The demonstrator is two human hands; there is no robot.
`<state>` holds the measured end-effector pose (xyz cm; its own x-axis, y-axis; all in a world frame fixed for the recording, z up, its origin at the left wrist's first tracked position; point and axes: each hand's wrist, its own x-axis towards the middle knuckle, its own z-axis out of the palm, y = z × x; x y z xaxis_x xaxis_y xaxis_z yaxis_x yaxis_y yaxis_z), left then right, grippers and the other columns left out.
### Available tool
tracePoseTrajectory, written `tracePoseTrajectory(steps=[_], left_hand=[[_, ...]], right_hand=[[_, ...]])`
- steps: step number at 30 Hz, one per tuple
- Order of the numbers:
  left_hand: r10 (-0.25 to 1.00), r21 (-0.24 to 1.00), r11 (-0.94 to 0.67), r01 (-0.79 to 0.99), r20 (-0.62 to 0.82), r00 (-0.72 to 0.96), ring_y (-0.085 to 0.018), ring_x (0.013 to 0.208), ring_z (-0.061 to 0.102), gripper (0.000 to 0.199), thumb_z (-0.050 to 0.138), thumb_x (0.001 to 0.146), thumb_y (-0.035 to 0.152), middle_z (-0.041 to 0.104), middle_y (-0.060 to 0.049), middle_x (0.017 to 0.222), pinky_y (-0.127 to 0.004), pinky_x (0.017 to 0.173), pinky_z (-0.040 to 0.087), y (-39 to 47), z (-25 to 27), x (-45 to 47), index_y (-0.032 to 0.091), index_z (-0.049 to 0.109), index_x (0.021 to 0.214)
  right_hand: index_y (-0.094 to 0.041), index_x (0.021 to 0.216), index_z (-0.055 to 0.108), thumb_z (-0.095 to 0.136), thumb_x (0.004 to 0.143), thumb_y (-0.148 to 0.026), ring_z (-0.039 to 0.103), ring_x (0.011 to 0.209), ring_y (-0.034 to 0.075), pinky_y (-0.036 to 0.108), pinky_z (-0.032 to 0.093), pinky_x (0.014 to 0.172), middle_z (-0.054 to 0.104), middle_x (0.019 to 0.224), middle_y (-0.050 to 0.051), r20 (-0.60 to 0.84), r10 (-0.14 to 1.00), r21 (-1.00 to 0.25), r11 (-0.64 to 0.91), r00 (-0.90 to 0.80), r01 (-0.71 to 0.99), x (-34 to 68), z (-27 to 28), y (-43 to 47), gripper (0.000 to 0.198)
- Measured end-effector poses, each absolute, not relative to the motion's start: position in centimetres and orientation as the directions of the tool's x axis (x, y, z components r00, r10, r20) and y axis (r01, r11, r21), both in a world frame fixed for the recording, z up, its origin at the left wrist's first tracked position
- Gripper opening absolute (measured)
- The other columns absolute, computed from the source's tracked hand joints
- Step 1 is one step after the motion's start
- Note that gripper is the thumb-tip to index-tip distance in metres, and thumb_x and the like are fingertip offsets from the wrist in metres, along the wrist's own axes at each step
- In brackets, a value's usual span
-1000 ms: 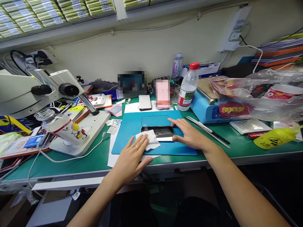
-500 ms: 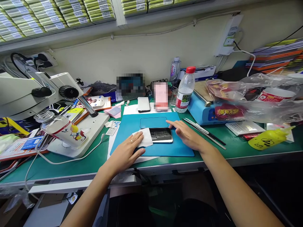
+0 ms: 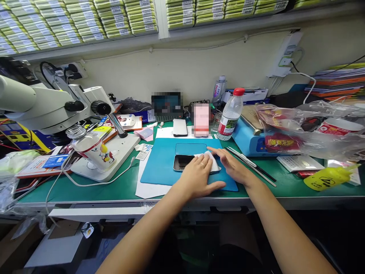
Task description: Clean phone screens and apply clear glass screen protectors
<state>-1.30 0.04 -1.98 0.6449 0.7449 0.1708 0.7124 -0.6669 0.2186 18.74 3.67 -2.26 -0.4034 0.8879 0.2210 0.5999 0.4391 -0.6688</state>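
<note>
A phone [image 3: 180, 163] with a dark glossy face lies on the blue mat [image 3: 159, 179]. My left hand [image 3: 198, 173] presses a white wipe [image 3: 214, 161] onto the phone's right part, fingers gathered over the wipe and thumb stuck out; fingers and wipe cover that end. Just behind the phone lies a clear, black-edged panel [image 3: 191, 148], perhaps screen glass. My right hand [image 3: 229, 165] is open at the mat's right side, its index finger reaching to the panel's right corner. Whether that fingertip touches the panel, I cannot tell.
Left stand a microscope [image 3: 98, 106] and a tilted glass jar [image 3: 92, 150]. Behind the mat are a white phone-like item [image 3: 180, 127] and a red-capped bottle [image 3: 229, 116]. Thin tools [image 3: 251, 163], a blue machine [image 3: 248, 139] and a yellow squeeze bottle [image 3: 326, 179] lie right.
My left hand has slid the wipe from the phone's left end to its right end, uncovering the left part. My right hand stays by the panel's corner. The camera view has shifted slightly.
</note>
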Motion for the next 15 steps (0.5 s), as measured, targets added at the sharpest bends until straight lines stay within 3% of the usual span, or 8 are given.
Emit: tracePoseTrajectory(steps=[3, 9, 15], left_hand=[[0.736, 0.223, -0.677, 0.701, 0.197, 0.648, -0.035, 0.154, 0.028, 0.098, 0.046, 0.094, 0.077, 0.034, -0.022, 0.163, -0.046, 0.127, 0.023, -0.8, -2.1, -0.3, 0.001, 0.036, 0.156], [0.707, 0.27, -0.706, 0.654, 0.222, 0.672, -0.031, 0.153, 0.032, 0.089, 0.04, 0.097, 0.075, 0.038, -0.018, 0.162, -0.046, 0.127, 0.024, -3.2, -2.2, -2.3, 0.006, 0.042, 0.153], [0.749, 0.32, -0.656, 0.684, 0.157, 0.644, -0.025, 0.153, 0.031, 0.064, 0.039, 0.105, 0.06, 0.036, -0.007, 0.164, -0.051, 0.128, 0.021, -3.8, -2.5, -7.3, 0.021, 0.04, 0.156]], right_hand=[[-0.022, 0.144, 0.059, 0.008, 0.083, -0.089, 0.054, 0.131, 0.037, 0.055, 0.037, 0.115, 0.064, 0.138, 0.016, 0.214, 0.901, -0.683, 0.414, -0.378, 0.601, 18.8, -2.5, 3.7, 0.104], [-0.019, 0.142, 0.06, 0.006, 0.084, -0.088, 0.061, 0.115, 0.035, 0.054, 0.042, 0.11, 0.07, 0.115, 0.014, 0.225, 0.894, -0.684, 0.429, -0.388, 0.59, 18.7, -2.3, 3.6, 0.106], [-0.022, 0.145, 0.058, 0.009, 0.085, -0.088, 0.058, 0.118, 0.034, 0.053, 0.04, 0.111, 0.068, 0.117, 0.013, 0.211, 0.885, -0.675, 0.439, -0.415, 0.593, 18.6, -2.1, 3.6, 0.101]])
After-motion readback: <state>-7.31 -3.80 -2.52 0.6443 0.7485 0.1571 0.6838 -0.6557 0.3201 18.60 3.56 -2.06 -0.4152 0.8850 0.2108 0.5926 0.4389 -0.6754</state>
